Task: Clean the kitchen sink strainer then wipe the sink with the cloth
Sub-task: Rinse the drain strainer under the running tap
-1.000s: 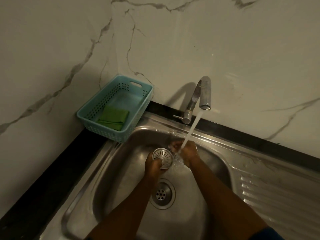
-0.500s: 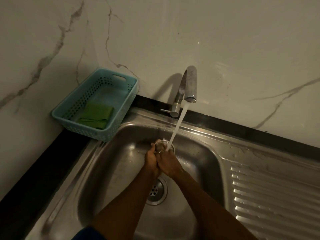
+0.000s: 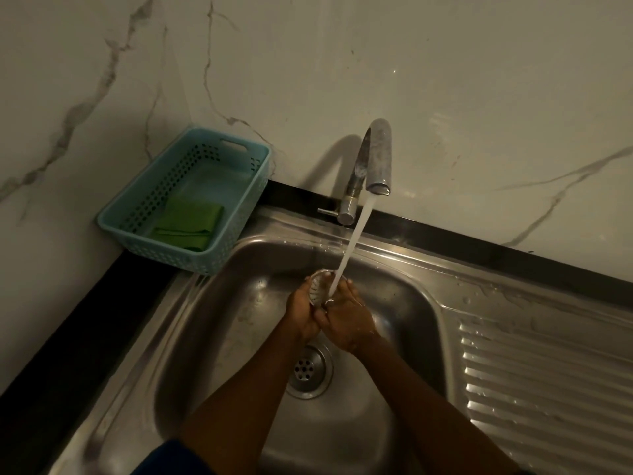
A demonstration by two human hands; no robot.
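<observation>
The round metal strainer [image 3: 318, 286] is held above the steel sink [image 3: 219, 323] under running water from the tap [image 3: 375, 159]. My left hand [image 3: 301, 311] grips the strainer from the left. Pressed against the strainer from the right, my right hand [image 3: 346, 317] has its fingers over it, and the water stream lands between the two hands. Most of the strainer is hidden by my fingers. The open drain [image 3: 308, 370] lies below my wrists. A folded green cloth [image 3: 188, 224] rests in a light blue basket [image 3: 144, 197] at the back left.
A ribbed, wet draining board [image 3: 548, 389] runs along the sink's right side. The tap's lever [image 3: 329, 211] points left at its base. A black counter edge [image 3: 68, 323] borders the sink on the left, with marble wall behind.
My right hand closed in over the strainer, which earlier sat exposed in my left hand. Both hands stay under the stream. The view shifted a little.
</observation>
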